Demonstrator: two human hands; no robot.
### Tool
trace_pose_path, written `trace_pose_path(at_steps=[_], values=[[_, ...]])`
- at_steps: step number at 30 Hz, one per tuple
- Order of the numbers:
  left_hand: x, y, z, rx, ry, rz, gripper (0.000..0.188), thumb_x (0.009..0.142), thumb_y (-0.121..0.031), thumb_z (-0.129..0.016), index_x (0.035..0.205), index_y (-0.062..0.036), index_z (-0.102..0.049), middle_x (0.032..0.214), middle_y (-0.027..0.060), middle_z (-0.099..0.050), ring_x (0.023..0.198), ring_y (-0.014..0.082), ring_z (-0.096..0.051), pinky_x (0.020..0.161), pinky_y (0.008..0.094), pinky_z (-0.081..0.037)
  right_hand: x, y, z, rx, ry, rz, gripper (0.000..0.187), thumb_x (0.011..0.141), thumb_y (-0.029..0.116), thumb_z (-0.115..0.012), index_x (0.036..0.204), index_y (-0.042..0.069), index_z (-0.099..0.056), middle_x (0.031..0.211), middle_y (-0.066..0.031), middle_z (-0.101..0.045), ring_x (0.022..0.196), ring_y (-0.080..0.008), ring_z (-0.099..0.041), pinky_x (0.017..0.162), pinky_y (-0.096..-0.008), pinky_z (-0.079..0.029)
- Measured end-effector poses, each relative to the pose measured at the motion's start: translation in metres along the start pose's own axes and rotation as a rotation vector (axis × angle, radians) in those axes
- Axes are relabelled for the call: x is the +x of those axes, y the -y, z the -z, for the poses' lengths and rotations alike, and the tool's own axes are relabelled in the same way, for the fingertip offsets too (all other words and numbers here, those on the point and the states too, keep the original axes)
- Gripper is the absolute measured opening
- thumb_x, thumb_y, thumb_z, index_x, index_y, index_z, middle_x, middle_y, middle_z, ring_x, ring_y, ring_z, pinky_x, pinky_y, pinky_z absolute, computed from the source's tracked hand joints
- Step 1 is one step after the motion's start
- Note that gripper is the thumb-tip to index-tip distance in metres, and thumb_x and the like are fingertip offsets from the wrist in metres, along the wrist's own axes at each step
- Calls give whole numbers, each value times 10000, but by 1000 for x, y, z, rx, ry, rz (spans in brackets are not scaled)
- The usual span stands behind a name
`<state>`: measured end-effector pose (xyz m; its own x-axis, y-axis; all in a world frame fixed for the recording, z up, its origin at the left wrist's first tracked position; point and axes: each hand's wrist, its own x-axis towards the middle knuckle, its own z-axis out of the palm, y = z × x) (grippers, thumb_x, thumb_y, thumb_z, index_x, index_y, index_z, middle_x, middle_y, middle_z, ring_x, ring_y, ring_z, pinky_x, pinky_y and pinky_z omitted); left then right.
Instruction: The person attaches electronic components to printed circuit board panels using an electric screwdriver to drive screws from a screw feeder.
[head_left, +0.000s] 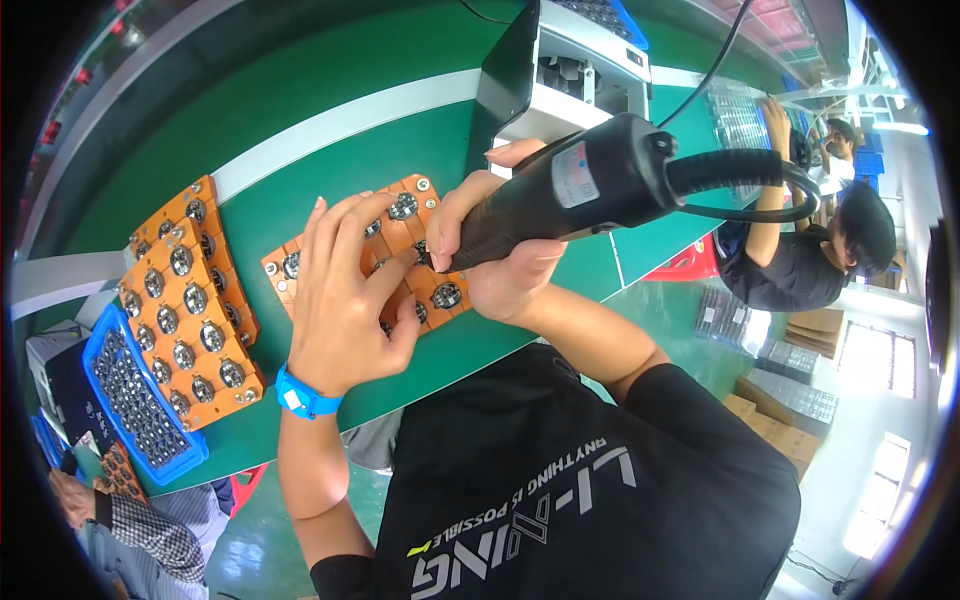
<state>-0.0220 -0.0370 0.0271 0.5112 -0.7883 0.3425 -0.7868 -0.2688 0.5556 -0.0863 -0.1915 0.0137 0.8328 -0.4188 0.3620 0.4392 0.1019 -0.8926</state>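
My right hand [510,285] is wrapped round a thick black handheld power tool, which looks like an electric screwdriver [540,190], with a cable leaving its rear end. Its narrow end points down at an orange board [412,189] that carries several round metal-and-black parts. The exact tip is hidden by my fingers. Across the left part of the same board lies my left hand [345,300], fingers stretched and apart, its index finger near the tool's tip. A blue band [308,396] circles my left wrist.
Two more orange boards [203,316] filled with round parts stand at the left, overlapping. Beside them is a blue tray [190,447] of small parts. A white-and-black machine [600,45] sits beyond my right hand. Co-workers [800,255] are at the right and lower left.
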Motion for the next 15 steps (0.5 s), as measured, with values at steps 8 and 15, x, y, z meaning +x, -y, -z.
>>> trace_pose_path(at_steps=[8,15], values=[[-8,4,12,39,-166,80,337,598,-60,-648,928,-20,-706,1284,201,-517,1171,422,-502,1057,599,-338,13,-2,-14,-85,51,104,745,888,650,-547,1167,-15,-362,585,-46,-540,429,-98,-480,428,-211,-363],[-38,9,8,1,-330,129,253,621,-61,-672,864,-55,-744,1284,185,-547,1218,411,-491,1080,576,-310,8,-14,-11,-46,29,169,684,914,582,-571,1180,-15,-372,586,-55,-533,427,-101,-479,420,-216,-365]])
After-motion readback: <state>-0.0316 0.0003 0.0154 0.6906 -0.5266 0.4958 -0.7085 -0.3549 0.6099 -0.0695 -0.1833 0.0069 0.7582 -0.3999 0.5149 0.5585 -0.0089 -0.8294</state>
